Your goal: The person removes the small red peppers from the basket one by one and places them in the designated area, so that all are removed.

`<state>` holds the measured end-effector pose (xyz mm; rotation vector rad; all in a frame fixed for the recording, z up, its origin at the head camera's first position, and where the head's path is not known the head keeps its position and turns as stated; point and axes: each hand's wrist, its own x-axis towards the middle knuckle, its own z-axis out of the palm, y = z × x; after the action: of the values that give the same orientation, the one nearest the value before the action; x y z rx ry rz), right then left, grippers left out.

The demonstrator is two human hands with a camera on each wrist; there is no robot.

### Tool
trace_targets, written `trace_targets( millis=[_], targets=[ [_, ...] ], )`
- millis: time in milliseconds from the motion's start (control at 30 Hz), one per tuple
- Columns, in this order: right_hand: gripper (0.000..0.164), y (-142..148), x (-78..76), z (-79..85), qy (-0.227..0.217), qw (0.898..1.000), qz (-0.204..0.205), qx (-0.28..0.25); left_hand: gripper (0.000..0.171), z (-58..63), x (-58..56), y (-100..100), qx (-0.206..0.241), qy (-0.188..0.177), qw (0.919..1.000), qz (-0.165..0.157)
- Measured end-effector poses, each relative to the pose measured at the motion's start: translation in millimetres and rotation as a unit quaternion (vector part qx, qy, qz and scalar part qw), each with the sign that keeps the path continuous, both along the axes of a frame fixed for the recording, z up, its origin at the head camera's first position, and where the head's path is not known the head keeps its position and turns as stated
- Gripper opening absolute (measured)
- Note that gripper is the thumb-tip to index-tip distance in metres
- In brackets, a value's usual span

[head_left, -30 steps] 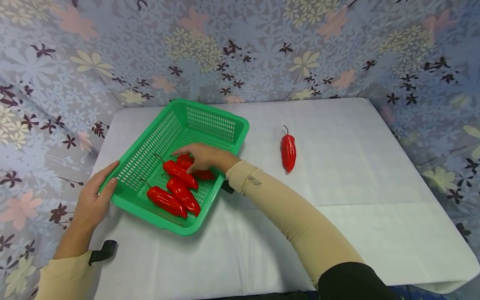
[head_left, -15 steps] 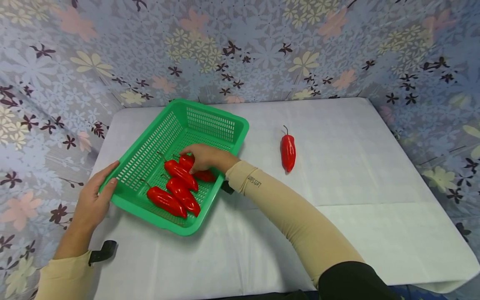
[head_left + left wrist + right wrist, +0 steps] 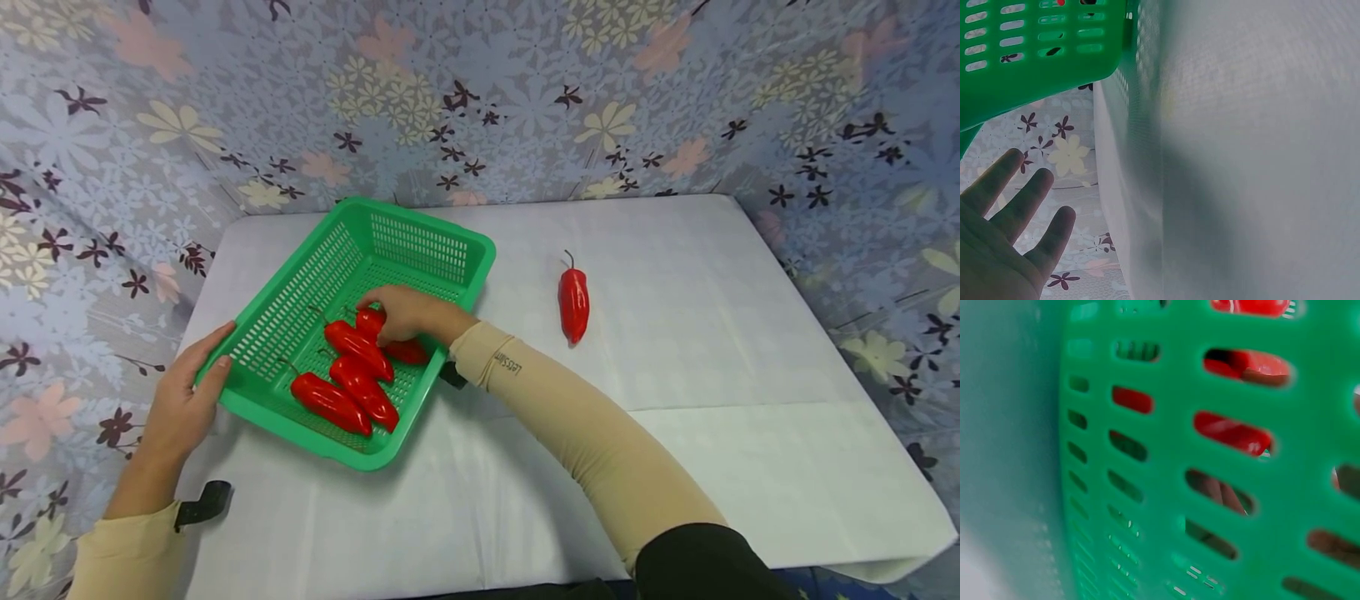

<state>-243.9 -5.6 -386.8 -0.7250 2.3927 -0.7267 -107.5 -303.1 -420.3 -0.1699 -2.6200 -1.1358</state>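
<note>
A green plastic basket (image 3: 427,233) with slotted walls stands on the left part of the table. Several shiny red peppers lie in it, including a front-left pepper (image 3: 330,403). My right hand (image 3: 408,315) reaches over the near right rim and grips the rearmost pepper (image 3: 408,352) across its middle, hiding part of it. At the basket's left corner my left hand (image 3: 183,396) holds the rim between thumb and index finger; its other fingers (image 3: 1032,197) extend straight, apart from the wall, in the left wrist view. Through the slots in the right wrist view, red pepper pieces (image 3: 1232,432) show.
One more red pepper (image 3: 573,306) lies on the white-covered table (image 3: 712,317), right of the basket. A flowered cloth (image 3: 525,100) rises behind the table and along its sides. A black device (image 3: 206,503) sits at the left wrist.
Over the last second, my right hand has shifted slightly right within the basket and its fingers have drawn in around the rearmost pepper. My left hand has stayed at the corner.
</note>
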Motion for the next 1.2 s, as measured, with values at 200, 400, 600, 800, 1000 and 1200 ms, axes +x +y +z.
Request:
trace_targets(
  millis=[200, 400, 600, 800, 1000, 1200],
  targets=[
    [0.061, 1, -0.8, 0.2, 0.003, 1.0, -0.012, -0.018, 0.048, 0.2, 0.0, 0, -0.002, -0.005, 1.0, 0.003],
    [0.062, 3, -1.6, 4.5, 0.001, 0.998, -0.037, -0.05, 0.048, -1.2, -0.4, 0, 0.002, -0.006, 1.0, 0.005],
    [0.063, 5, -4.8, 6.9, 0.012, 0.991, -0.066, -0.115, 0.048, -1.7, -0.3, 0, -0.001, -0.002, 1.0, 0.006],
    [0.064, 11, -8.3, 14.8, 0.02, 0.982, -0.095, -0.161, 0.048, -2.1, 1.0, 1, 0.0, -0.005, 1.0, 0.008],
    [0.064, 20, -12.2, 28.9, 0.014, 0.975, -0.128, -0.182, 0.047, -2.7, 0.5, -2, 0.006, 0.011, 0.9999, -0.003],
    [0.063, 31, -15.8, 43.3, 0.023, 0.967, -0.152, -0.203, 0.047, -0.9, 0.0, -1, 0.006, 0.007, 1.0, -0.002]
  ],
)
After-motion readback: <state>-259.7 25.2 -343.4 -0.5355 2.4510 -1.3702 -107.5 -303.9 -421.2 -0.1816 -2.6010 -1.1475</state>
